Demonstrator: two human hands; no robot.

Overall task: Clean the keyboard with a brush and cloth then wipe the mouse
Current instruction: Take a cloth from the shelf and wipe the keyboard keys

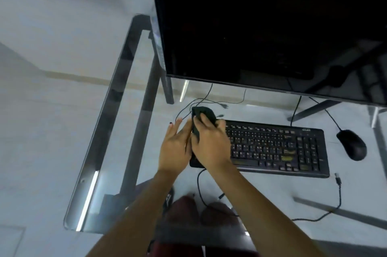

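Keyboard (276,149), black, lies flat on the glass worktop (117,110) below the dark monitor (261,22), its left end hidden behind the hands. Both hands meet over that left end. The right hand (209,141) curls its fingers (204,124) round a dark cloth (204,113), which bunches up above the knuckles. The left hand (176,147) lies alongside with straight, relaxed fingers (178,125), palm against the cloth's side. The black mouse (352,144) sits on the worktop just right of the keyboard, apart from it, its cable running back under the monitor. Thin cables (209,99) trail behind the cloth.
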